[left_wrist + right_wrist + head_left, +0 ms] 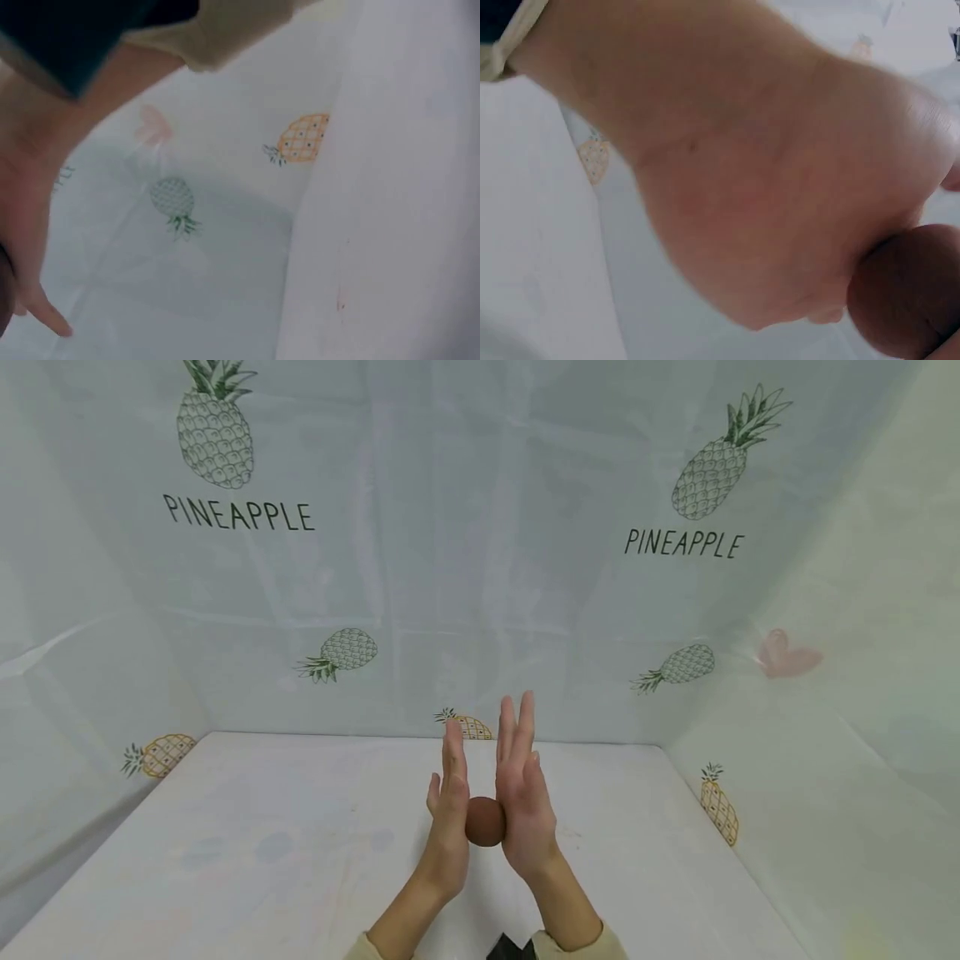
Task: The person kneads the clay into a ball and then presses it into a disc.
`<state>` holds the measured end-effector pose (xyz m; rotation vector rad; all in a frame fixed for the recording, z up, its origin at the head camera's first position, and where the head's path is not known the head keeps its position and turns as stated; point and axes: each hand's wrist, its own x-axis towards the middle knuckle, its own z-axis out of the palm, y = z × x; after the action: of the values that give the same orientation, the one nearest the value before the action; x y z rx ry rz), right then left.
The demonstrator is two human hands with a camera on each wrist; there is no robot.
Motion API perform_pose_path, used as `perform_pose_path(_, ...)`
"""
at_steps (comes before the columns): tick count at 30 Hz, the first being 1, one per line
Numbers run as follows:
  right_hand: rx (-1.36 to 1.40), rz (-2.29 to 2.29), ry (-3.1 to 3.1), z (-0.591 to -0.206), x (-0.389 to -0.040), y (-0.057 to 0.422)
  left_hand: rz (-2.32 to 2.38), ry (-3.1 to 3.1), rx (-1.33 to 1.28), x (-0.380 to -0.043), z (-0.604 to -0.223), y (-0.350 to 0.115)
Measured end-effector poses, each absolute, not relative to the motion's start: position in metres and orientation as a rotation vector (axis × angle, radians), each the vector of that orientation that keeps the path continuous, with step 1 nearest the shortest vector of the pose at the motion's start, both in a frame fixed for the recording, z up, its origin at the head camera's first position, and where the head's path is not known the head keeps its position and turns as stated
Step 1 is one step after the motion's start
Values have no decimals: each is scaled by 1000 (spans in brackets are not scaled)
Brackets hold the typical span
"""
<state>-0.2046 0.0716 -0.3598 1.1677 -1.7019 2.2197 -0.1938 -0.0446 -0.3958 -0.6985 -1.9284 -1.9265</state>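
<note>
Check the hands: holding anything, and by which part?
Yes: a brown ball, pressed at its two sides between the flat palms of the left hand and right hand, fingers straight, above the table.

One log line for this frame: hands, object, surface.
left hand: flat, pressing ball | right hand: flat, pressing ball | ball: brown, between palms, above table

Item count, tabletop view
One brown ball (485,821); two hands, left hand (448,802) and right hand (524,793) (palms flat against it); one white table (262,843).
</note>
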Motion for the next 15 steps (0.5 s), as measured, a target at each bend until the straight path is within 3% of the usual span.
perform_pose_path(8,1147,2386,-1841,-380,-219,56,-1907,-1892,-675,-196,-387,-58)
perform_pose_path(15,1195,2422,-1964,-384,-205,39,-1951,-1788,-563,-210,-381,-87)
